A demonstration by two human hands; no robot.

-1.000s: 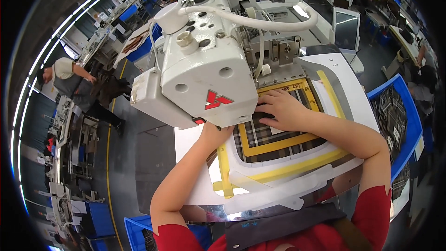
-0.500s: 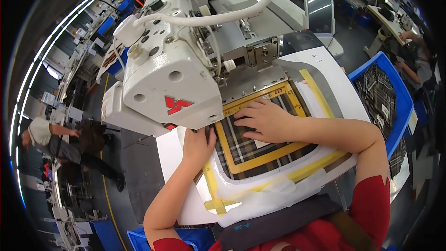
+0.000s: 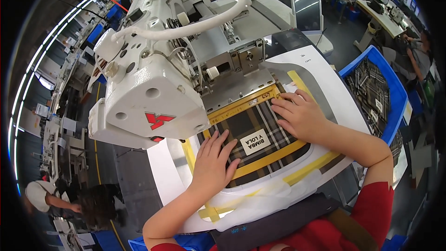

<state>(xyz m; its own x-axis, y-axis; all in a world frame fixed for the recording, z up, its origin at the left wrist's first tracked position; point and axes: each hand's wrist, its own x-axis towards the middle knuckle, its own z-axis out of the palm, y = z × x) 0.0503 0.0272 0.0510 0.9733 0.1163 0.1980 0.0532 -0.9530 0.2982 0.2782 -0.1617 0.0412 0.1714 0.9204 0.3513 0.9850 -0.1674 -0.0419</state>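
Observation:
My left hand (image 3: 211, 165) lies with fingers spread over the left side of a yellow frame (image 3: 265, 159), its fingertips reaching onto the dark plaid fabric (image 3: 228, 135) inside. On the frame's right side rests my right hand (image 3: 303, 116), fingers stretched and apart, the tips at the fabric's edge. A white rectangular label (image 3: 255, 142) with dark printing sits on the plaid between both hands. Frame and fabric lie on a white sheet (image 3: 337, 81) with yellow tape strips, under the metal clamp plate (image 3: 241, 95) of a white sewing machine (image 3: 134, 97).
At the right stands a blue bin (image 3: 400, 93) holding plaid pieces. A screen (image 3: 307, 11) is mounted behind the machine. Over the table's near edge hangs crumpled white material (image 3: 274, 197). Other people are at the far left and far right, among workbenches.
My right hand has moved right, off the fabric to the frame's right side, uncovering the label. My left hand has come from beside the machine head onto the frame's left side, fingers spreading.

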